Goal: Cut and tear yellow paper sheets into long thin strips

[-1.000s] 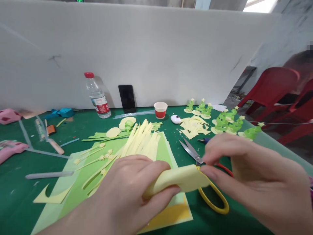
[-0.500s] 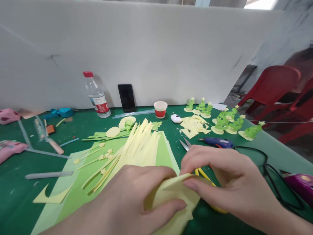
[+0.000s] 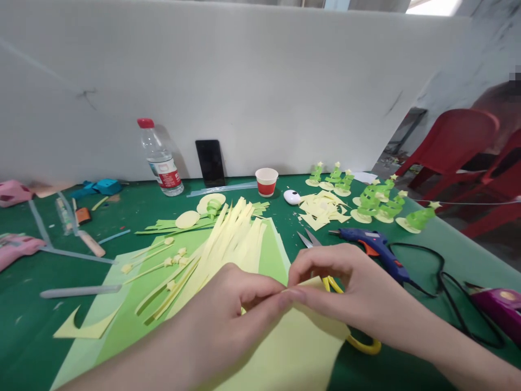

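Both my hands pinch the upper edge of a pale yellow sheet of paper (image 3: pixel 293 347), close together near the front of the table. My left hand (image 3: pixel 240 309) grips it between thumb and fingers; my right hand (image 3: pixel 337 282) holds it just beside, thumb near the left thumb. Partly under the right hand and the paper lies a pair of scissors (image 3: pixel 364 345) with yellow handles. Left of the paper, a heap of pale yellow paper strips (image 3: pixel 232 239) rests on green paper sheets (image 3: pixel 122 320), with small paper stars on strips (image 3: pixel 169 260) alongside.
A blue glue gun (image 3: pixel 370 241) with a black cord lies at right, a purple tool (image 3: pixel 499 307) beyond it. Spiral green paper trees (image 3: pixel 368 203) and paper scraps (image 3: pixel 323 209) stand behind. At the back are a bottle (image 3: pixel 163 163), phone (image 3: pixel 210 163) and paper cup (image 3: pixel 267 182).
My hands have drawn together along the paper's edge, the right moving slightly left. The sheet, curled before, now hangs flatter and spreads toward me. More of the glue gun shows.
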{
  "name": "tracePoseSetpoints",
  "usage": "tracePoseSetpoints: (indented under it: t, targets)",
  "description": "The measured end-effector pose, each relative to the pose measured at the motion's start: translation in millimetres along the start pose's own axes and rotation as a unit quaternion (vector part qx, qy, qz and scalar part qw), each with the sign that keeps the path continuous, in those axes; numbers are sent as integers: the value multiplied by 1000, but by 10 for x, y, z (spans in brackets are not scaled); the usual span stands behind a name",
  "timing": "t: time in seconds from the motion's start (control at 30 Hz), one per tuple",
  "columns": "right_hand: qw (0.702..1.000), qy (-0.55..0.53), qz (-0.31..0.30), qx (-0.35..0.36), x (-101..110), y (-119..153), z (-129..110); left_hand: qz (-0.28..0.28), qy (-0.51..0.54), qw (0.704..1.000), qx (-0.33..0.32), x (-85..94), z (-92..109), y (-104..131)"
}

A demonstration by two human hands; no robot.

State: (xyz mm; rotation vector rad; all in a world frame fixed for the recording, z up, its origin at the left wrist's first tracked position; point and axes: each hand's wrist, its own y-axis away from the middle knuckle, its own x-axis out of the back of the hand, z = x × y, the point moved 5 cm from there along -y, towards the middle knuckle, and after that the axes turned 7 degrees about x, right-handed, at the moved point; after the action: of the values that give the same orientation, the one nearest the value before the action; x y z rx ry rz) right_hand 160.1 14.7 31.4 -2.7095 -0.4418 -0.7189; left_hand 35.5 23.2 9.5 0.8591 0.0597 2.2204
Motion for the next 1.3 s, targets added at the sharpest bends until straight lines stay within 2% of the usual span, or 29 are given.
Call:
tracePoseSetpoints:
  t: [0.13,0.27,0.33,0.43,0.5,0.57,0.7,0.77,0.87,0.9,0.97,1.03,1.1,1.17,1.3]
  targets:
    - [998,-30,-28,-48,112,-7,113,-25,33,999,27,-3,-43,-30]
    - [997,-32,31,-59,316,-26,175,-60,73,994,61,25,-47,-74]
    - [999,-10,30,-37,297,-33,145,-64,84,992,71,35,-31,-89]
    - [999,13,-36,-24,151,-29,101,-80,84,989,94,20,-38,-100]
    - [998,4,-51,-39,152,-21,118,-90,75,989,93,28,-61,-118]
    - [998,-11,-24,-59,308,-16,184,-88,70,990,81,76,-89,-151]
    - [992,22,68,-104,848,11,416,-58,40,992,101,248,-150,-217]
    - [991,72,33,-112,950,9,493,-46,18,992,112,306,-156,-228]
    - [985,156,11,-72,830,-17,446,-54,-2,993,102,289,-157,-230]
    - [983,175,18,-46,728,-26,387,-60,-5,994,93,260,-160,-230]
    - [983,180,-21,0,426,-34,267,-72,-14,995,71,186,-169,-228]
    - [984,165,-61,10,147,-26,187,-84,-22,995,51,110,-171,-218]
    - [985,147,-87,14,-17,-18,138,-89,-31,995,38,63,-162,-200]
    - [987,137,-85,1,-19,-23,139,-79,-41,995,32,80,-154,-180]
    - [980,170,-61,-78,260,-36,248,-66,-9,995,74,269,-242,-171]
